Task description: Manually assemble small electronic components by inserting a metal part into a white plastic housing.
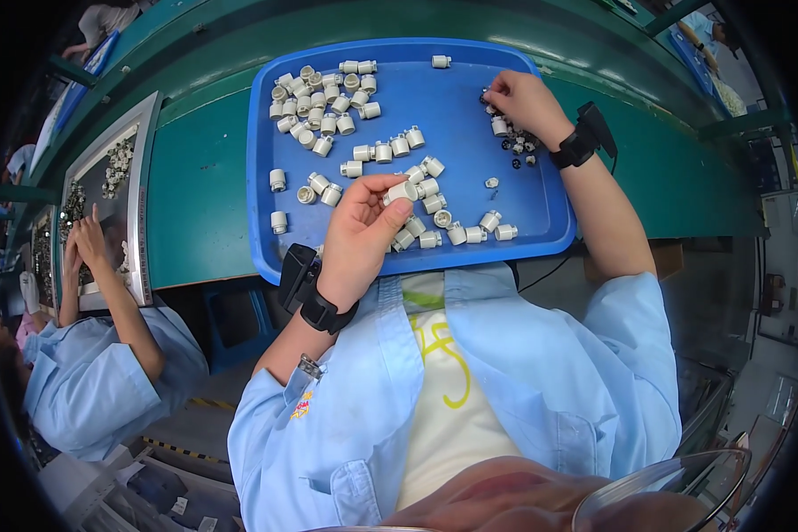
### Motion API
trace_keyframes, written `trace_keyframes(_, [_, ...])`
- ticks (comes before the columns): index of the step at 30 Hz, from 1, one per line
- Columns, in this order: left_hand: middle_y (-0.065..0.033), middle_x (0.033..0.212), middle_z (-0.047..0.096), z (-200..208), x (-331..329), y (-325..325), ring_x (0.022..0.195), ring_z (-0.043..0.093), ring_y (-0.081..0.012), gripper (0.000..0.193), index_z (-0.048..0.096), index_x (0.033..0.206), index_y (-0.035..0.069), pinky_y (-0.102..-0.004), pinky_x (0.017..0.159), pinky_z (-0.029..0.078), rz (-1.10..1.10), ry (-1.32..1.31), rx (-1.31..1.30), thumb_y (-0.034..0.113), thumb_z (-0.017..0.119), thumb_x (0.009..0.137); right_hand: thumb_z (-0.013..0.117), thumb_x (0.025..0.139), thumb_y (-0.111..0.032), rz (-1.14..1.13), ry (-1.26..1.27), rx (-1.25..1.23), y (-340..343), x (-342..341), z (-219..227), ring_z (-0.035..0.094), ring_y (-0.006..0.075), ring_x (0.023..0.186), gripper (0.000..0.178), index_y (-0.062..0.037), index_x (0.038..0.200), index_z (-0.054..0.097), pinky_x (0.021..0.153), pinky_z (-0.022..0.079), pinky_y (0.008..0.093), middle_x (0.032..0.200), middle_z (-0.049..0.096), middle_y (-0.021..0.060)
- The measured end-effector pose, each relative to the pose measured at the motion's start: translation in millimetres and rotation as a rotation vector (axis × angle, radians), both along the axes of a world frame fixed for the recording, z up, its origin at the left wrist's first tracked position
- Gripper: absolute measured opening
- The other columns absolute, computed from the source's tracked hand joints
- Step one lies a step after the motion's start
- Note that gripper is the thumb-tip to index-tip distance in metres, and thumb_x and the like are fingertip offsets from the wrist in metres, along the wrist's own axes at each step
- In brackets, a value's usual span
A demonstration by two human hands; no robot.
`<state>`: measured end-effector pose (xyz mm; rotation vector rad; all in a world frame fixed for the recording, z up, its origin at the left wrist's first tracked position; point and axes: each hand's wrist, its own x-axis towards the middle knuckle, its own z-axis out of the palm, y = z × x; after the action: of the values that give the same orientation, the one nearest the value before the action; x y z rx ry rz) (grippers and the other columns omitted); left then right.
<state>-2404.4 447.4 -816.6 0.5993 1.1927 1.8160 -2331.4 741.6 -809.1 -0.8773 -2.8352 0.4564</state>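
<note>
My left hand [366,232] pinches a white plastic cylinder [401,192] between thumb and fingers, over the near middle of a blue tray [266,160]. At the tray's far right, my right hand [525,105] has its fingertips closed on a small black part [485,92]. Just below that hand lies a pile of small black and white parts [517,144]. Many similar white cylinders with narrow necks [317,105] are clustered at the far left of the tray. More of them [434,204] lie loose around my left hand.
The tray rests on a green workbench [199,195]. To the left, a co-worker's hands [89,244] are over a metal-rimmed tray [142,222] of small dark and white parts. A blue stool [239,324] stands below the bench. A lone white cylinder [441,61] lies near the far rim.
</note>
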Motion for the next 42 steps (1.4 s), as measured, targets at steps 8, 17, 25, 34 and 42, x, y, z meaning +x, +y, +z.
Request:
trace_keyframes(8, [-0.0038,0.101,0.054,-2.1,-6.8,-7.1,0.088,0.050,-0.0069,0.032,0.046,0.114,0.000,-0.0202,0.080,0.041,-0.010,0.000,0.009,0.008,0.056,0.084,0.054,0.085,-0.013,0.145,0.483,-0.710,-17.7,14.5,13.3,0.056,0.0115,0.081,0.022,-0.0020,0.104,0.051,0.074,0.045,0.0238,0.095,0.060,0.0062])
trace_keyframes(17, [-0.0043,0.099,0.057,-2.8,-2.5,-7.8,0.085,0.053,-0.0097,0.031,0.048,0.115,0.003,-0.0223,0.074,0.042,-0.114,0.060,0.015,0.014,0.052,0.087,0.051,0.086,-0.006,0.352,0.618,-1.313,-105.1,41.8,28.0,0.056,0.0180,0.094,0.025,-0.0016,0.110,0.048,0.081,0.045,0.0285,0.105,0.057,0.0121])
trace_keyframes(25, [-0.0051,0.100,0.056,1.3,13.2,-1.0,0.080,0.052,-0.0070,0.024,0.051,0.110,0.003,-0.0206,0.071,0.044,-0.196,-0.068,0.066,0.008,0.052,0.086,0.055,0.082,-0.003,0.443,0.784,-1.042,-152.6,56.6,8.1,0.053,0.0257,0.102,0.017,-0.0019,0.099,0.054,0.090,0.041,0.0365,0.108,0.056,0.0136])
trace_keyframes(34, [-0.0037,0.092,0.057,-11.9,17.3,6.3,0.073,0.053,-0.0065,0.023,0.052,0.107,0.003,-0.0203,0.069,0.044,-0.357,-0.202,0.036,0.009,0.055,0.086,0.062,0.076,-0.007,0.635,0.823,-0.340,-147.0,63.1,-7.2,0.047,0.0317,0.110,0.016,-0.0063,0.092,0.060,0.092,0.036,0.0398,0.109,0.056,0.0112])
trace_keyframes(42, [-0.0048,0.099,0.054,-16.4,30.8,16.7,0.081,0.053,-0.0084,0.023,0.054,0.105,0.002,-0.0209,0.070,0.044,-0.172,0.096,0.148,0.006,0.058,0.083,0.067,0.065,-0.001,0.509,0.895,-0.472,-140.2,71.9,-14.8,0.053,0.0262,0.094,0.026,-0.0094,0.089,0.062,0.084,0.039,0.0349,0.100,0.059,0.0073])
